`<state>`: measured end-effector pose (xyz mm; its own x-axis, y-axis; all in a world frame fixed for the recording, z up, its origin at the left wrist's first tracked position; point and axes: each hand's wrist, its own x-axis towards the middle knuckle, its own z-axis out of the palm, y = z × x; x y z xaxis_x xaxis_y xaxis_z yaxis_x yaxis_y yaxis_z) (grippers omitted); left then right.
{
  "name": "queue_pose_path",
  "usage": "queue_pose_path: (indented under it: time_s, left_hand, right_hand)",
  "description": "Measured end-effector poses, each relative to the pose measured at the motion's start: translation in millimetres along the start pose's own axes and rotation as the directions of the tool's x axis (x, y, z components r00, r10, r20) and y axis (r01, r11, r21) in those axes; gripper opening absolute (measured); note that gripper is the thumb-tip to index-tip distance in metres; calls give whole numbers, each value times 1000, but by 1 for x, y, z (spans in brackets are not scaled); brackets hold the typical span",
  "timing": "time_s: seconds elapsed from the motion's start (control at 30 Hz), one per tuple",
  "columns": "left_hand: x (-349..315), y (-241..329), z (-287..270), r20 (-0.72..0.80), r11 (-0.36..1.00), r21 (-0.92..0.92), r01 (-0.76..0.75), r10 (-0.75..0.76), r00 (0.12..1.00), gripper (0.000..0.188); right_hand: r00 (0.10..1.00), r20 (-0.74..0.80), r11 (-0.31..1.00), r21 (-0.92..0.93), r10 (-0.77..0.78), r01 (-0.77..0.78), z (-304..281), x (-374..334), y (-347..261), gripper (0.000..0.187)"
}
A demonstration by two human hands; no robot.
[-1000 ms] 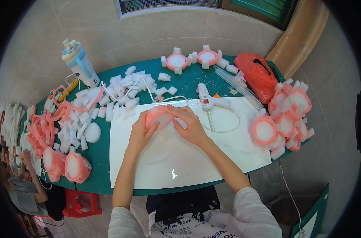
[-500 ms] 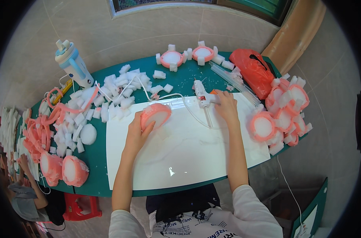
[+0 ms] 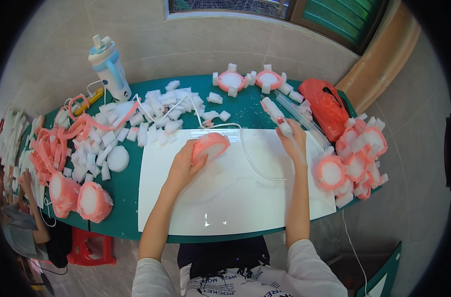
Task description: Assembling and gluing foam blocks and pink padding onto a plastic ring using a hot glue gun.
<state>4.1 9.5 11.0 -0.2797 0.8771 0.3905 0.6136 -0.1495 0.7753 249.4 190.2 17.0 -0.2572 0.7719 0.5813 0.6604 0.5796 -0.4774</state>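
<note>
My left hand [image 3: 182,167] holds a pink ring with a white foam disc inside [image 3: 210,146], tilted on edge on the white board [image 3: 225,198]. My right hand [image 3: 293,142] grips a white glue gun [image 3: 276,113] at the board's far right corner, with its nozzle pointing away from me. The gun's white cord [image 3: 250,158] loops across the board between my hands.
Loose white foam blocks [image 3: 136,123] and pink strips [image 3: 47,148] cover the green table [image 3: 121,218] at left. Finished pink rings pile at the right [image 3: 354,158] and near left [image 3: 82,198]. A blue-white bottle [image 3: 108,69], a red bag [image 3: 327,106], another person's hand at far left [image 3: 25,180].
My right hand left the pink ring, reached to the far right and took hold of the glue gun. My left hand kept the ring and tipped it on edge.
</note>
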Motion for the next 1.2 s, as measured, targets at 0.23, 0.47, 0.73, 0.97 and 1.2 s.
queue_pose_path:
  time_s: [0.23,0.47,0.73,0.97,1.2]
  left_hand:
    - [1,-1,-3,38,1000,24,8,-9,999,37]
    - [1,-1,-2,35,999,-41,6,-5,999,31]
    - [2,0,-3,40,1000,-30,9,-8,999,30]
    - [1,1,-3,31,999,-40,14,-12,999,30]
    - [1,1,-3,32,999,-44,18,-16,999,30]
  right_hand:
    - [824,562,677,577,78,-457,-36,-4,-32,30]
    - [671,703,501,679,-234,-537,-50,-7,-48,34]
    - [549,807,467,581,-219,-667,-34,-9,-60,27]
    - [563,816,519,540,-131,-663,-28,-10,-64,18]
    - [535,838,490,514,-112,-704,-25,-10,-65,16]
